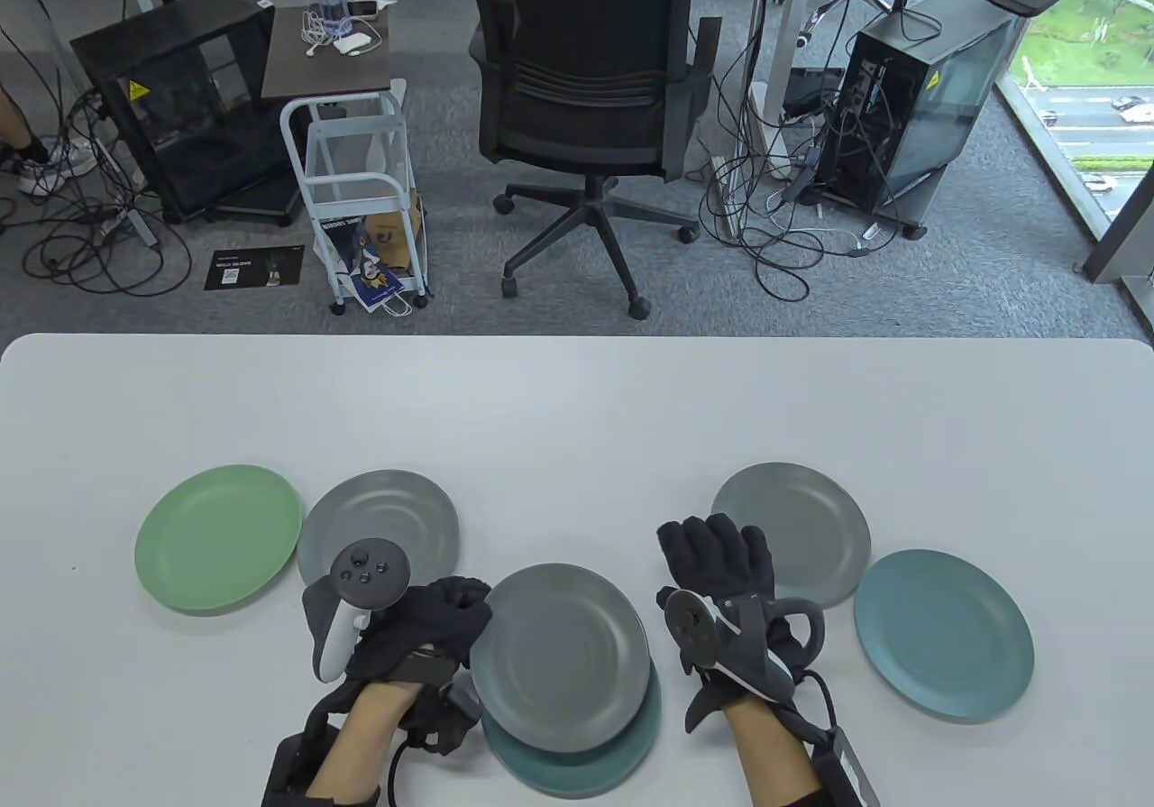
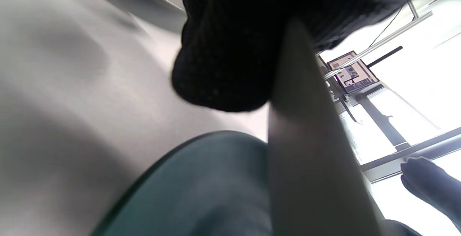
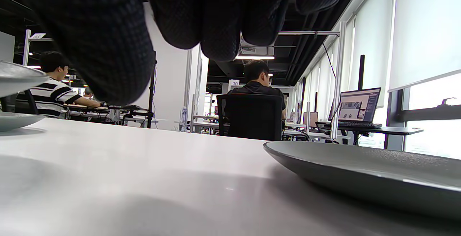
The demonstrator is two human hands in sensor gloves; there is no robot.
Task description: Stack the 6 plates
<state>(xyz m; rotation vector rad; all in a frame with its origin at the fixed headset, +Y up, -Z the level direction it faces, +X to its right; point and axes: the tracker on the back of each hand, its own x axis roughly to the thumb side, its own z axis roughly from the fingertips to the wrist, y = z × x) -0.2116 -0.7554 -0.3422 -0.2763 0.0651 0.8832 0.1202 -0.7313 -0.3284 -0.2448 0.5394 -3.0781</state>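
Six plates are on the white table [image 1: 577,410]. My left hand [image 1: 442,622] grips the left rim of a grey plate [image 1: 559,654] and holds it over a teal plate [image 1: 577,766]. In the left wrist view the grey plate [image 2: 309,156] is edge-on above the teal plate [image 2: 201,192]. A green plate [image 1: 218,536] and a grey plate [image 1: 383,523] lie at the left. My right hand [image 1: 721,554] is flat and empty, beside another grey plate [image 1: 798,527], which also shows in the right wrist view [image 3: 360,171]. A blue plate [image 1: 942,634] lies at the right.
The table's far edge runs across the middle of the table view. Beyond it stand an office chair [image 1: 586,77], a white cart [image 1: 361,185] and computer towers on the floor. The far half of the table is bare.
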